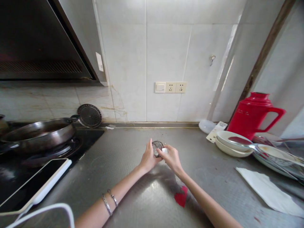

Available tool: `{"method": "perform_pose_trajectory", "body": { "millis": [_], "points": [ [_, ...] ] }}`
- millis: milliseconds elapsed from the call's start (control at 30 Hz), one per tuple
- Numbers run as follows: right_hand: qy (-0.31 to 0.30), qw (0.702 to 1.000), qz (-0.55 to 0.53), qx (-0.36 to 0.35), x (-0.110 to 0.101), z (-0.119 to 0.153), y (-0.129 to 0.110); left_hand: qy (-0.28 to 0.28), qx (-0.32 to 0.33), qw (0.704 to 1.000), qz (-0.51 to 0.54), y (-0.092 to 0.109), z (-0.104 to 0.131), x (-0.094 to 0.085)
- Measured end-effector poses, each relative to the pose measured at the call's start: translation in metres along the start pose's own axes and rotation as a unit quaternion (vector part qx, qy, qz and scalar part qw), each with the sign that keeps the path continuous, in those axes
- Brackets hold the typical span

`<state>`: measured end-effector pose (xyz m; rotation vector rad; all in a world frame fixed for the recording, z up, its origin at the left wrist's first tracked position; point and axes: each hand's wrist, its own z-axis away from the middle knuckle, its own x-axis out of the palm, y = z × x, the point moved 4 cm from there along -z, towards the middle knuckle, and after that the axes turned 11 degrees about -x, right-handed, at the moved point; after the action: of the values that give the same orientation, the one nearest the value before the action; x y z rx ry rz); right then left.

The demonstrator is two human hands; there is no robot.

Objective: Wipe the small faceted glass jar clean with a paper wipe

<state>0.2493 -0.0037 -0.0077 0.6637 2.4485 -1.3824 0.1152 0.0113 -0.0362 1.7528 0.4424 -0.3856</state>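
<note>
A small round thing [156, 147] with a dark rim sits between the person's two hands, near the centre of the counter [133, 137]; whether it is lifted off the surface or touches it cannot be told. Taking that thing as the clock's centre and the wall as twelve, the left hand [148, 157] cups it from about eight o'clock, its fingers curved along the nine o'clock side and the palm below. The right hand [173, 159] comes in from four o'clock, its thumb reaching over the near right of the rim. Its thumb and fingers are closed around a small white piece [164, 150], just beside the round thing at three o'clock.

Two bracelets [109, 201] circle the left forearm. A red scrap [181, 196] lies at five o'clock, near the right forearm. Farther out, a white sheet [268, 190] lies between three and four, nested white bowls [234, 152] stand at three, and a red flask [251, 115] stands between two and three, behind them. A pan [45, 136] rests on the stove [95, 136] at nine; a phone [38, 183] lies between eight and nine. On the wall, a switch and sockets [170, 87] sit just past twelve.
</note>
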Motion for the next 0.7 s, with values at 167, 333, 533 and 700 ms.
{"method": "perform_pose_trajectory", "body": {
  "millis": [167,333,533,700],
  "points": [
    [-0.024,0.999,-0.016,-0.040,-0.003,-0.002,-0.008,0.042,-0.004,0.998,0.041,-0.004,-0.002,-0.004],
    [-0.118,0.979,-0.127,0.112,-0.016,-0.018,0.017,0.057,0.015,0.996,0.066,-0.004,-0.003,-0.014],
    [-0.074,0.966,-0.205,0.139,-0.029,-0.035,0.037,-0.008,0.007,0.995,0.101,0.000,0.001,-0.016],
    [-0.045,0.984,-0.172,0.019,-0.028,-0.043,0.029,-0.045,-0.011,0.990,0.135,-0.003,0.004,-0.011]
  ]
}}
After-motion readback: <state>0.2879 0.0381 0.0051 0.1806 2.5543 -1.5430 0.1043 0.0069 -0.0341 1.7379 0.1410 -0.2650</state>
